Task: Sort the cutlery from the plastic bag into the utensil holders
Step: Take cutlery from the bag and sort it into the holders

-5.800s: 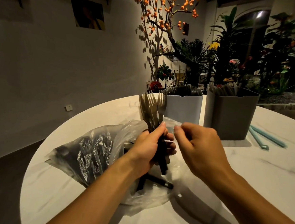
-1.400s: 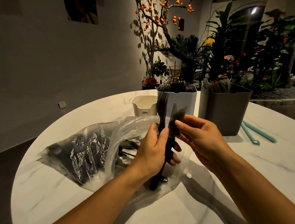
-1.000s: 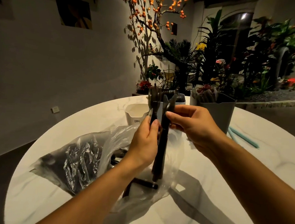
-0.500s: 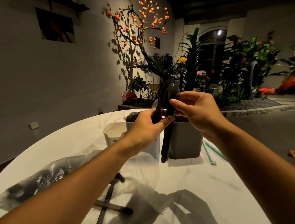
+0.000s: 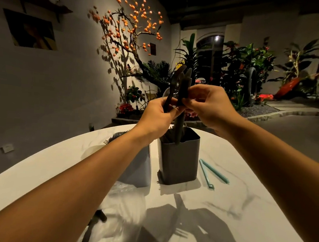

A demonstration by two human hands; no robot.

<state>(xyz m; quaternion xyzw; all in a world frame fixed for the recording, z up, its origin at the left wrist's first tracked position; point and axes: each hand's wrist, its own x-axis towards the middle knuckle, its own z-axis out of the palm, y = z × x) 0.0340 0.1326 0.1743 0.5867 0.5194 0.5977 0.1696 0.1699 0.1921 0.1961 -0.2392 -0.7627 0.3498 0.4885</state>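
- Both hands have risen from the plastic bag (image 5: 125,200) to above the dark grey holder (image 5: 179,160).
- Left hand (image 5: 156,118) grips dark cutlery (image 5: 171,91).
- Right hand (image 5: 209,105) pinches one piece (image 5: 181,107), its lower end now inside the holder.

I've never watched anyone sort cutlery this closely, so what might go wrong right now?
The right hand lowers a dark utensil into the grey holder, which already holds cutlery; it could snag or tip the holder. The left hand pinches another piece close beside it, so the two might tangle and one could slip.
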